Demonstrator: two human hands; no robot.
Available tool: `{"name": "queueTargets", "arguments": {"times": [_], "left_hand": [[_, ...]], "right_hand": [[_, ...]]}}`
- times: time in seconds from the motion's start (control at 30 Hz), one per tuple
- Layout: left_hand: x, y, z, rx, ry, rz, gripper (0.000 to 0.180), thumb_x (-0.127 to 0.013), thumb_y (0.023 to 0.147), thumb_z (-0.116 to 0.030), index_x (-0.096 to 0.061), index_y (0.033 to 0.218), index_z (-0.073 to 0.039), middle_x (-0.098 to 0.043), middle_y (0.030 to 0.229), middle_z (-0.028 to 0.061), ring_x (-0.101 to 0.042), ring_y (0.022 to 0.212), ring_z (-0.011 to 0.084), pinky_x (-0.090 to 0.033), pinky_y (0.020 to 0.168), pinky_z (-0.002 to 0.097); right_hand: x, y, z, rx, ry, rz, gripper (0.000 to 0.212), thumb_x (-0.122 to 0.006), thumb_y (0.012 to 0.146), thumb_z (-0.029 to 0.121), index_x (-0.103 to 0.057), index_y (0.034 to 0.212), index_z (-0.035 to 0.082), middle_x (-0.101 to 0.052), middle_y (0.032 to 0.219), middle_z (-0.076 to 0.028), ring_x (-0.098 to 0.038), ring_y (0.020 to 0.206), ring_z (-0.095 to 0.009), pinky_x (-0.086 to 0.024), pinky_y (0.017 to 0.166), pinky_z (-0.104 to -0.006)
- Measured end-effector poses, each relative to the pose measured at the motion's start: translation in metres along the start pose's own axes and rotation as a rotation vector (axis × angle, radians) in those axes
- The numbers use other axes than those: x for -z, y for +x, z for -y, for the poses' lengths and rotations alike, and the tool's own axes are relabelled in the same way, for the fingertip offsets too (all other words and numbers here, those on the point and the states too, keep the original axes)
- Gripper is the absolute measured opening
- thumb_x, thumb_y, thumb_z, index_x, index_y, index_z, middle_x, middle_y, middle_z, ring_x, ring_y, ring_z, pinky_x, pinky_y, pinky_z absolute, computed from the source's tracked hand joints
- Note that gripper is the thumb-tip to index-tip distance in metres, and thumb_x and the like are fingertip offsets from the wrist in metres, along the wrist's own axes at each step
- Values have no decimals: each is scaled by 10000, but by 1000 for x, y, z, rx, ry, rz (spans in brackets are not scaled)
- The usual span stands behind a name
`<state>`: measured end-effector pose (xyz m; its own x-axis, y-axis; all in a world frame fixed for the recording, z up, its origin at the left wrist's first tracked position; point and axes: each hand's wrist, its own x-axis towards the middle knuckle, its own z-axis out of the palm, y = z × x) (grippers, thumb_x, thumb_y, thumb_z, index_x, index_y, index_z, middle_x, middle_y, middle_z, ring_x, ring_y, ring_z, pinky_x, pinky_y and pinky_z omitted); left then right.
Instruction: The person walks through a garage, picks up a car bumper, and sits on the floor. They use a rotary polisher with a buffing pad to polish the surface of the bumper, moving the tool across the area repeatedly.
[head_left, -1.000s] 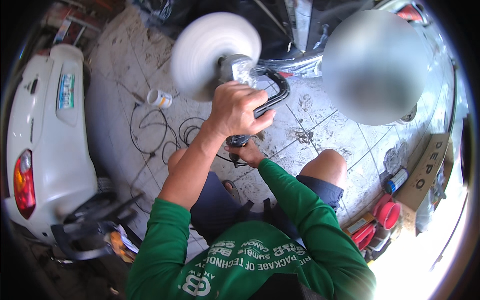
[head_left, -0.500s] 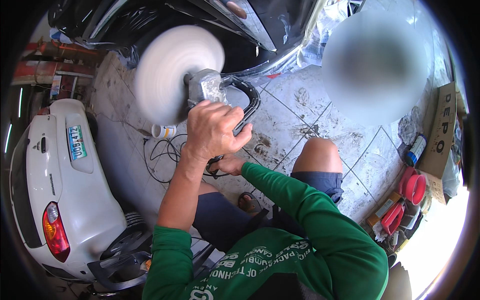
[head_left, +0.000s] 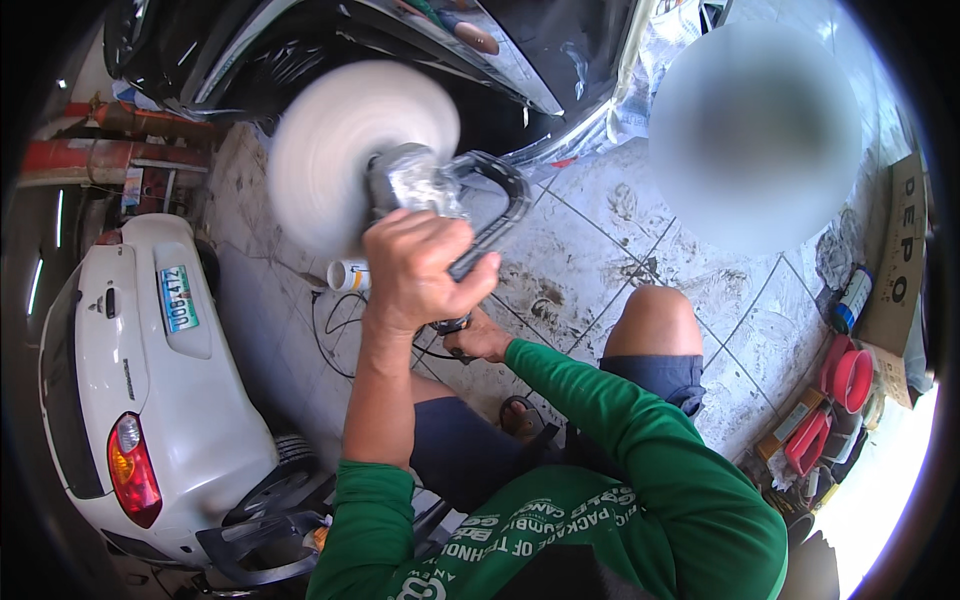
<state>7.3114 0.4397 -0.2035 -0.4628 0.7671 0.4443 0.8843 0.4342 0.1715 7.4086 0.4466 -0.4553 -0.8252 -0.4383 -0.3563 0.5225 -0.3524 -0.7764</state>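
A car polisher is gripped in both of my hands. My left hand (head_left: 425, 262) is closed around its black loop handle (head_left: 512, 195), just behind the worn metal head (head_left: 420, 180). Lower down, my right hand (head_left: 480, 337) wraps the rear grip, most of which the left hand and wrist hide. The large white polishing pad (head_left: 345, 140) is smeared, as if spinning. It overlaps the lower part of a glossy black car body (head_left: 440, 50) in view; whether it touches the panel I cannot tell. The dark power cord (head_left: 330, 345) loops on the floor beneath.
A white cup-like container (head_left: 348, 275) stands on the stained tile floor (head_left: 570, 240). A white car (head_left: 205, 360) is parked at the left. Along the right lie a cardboard box (head_left: 890, 270), a spray can (head_left: 852, 298) and red ring-shaped items (head_left: 850, 380). A blurred disc covers the upper right.
The whole view has shifted, so the surroundings sit a little further right and lower. Against the floor, the polisher has moved slightly left. Both hands keep their hold.
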Motion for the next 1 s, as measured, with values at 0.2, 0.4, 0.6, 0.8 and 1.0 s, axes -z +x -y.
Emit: {"name": "queueTargets", "arguments": {"times": [0.2,0.4,0.6,0.8,1.0], "left_hand": [[30,12,8,16,3,-156,260,-861,738,-225,-633,720,-100,-611,613,60,-617,550,296,-471,583,414],[-21,11,-10,3,-136,-49,298,-847,715,-257,-599,673,-98,-602,603,61,-627,556,295,-474,590,406],[-19,13,-9,14,-185,-14,269,-846,714,-232,-628,685,-78,-616,606,60,-631,554,290,-485,609,403],[42,22,0,114,-137,-162,203,-814,773,-149,-710,821,18,-667,696,114,-634,623,253,-498,632,381],[28,32,-10,143,-236,-232,222,-823,772,-185,-681,733,-20,-643,637,106,-627,553,291,-503,597,403]], "right_hand": [[11,-5,34,149,-75,-23,236,-750,793,65,-718,1016,-3,-682,855,-26,-599,800,-153,-511,716,-370],[4,-35,-9,137,72,-131,224,-776,791,83,-683,987,30,-682,824,-30,-641,749,-171,-513,657,-377],[5,-45,-17,57,60,-189,176,-775,789,79,-678,919,11,-669,754,-52,-619,639,-169,-493,593,-406],[18,-59,60,145,-273,-140,367,-831,808,179,-739,1085,-43,-777,899,-168,-728,843,-266,-571,845,-430],[19,-90,64,167,-295,-301,435,-895,854,296,-769,1132,-14,-802,1007,-247,-796,976,-371,-593,872,-459]]}}
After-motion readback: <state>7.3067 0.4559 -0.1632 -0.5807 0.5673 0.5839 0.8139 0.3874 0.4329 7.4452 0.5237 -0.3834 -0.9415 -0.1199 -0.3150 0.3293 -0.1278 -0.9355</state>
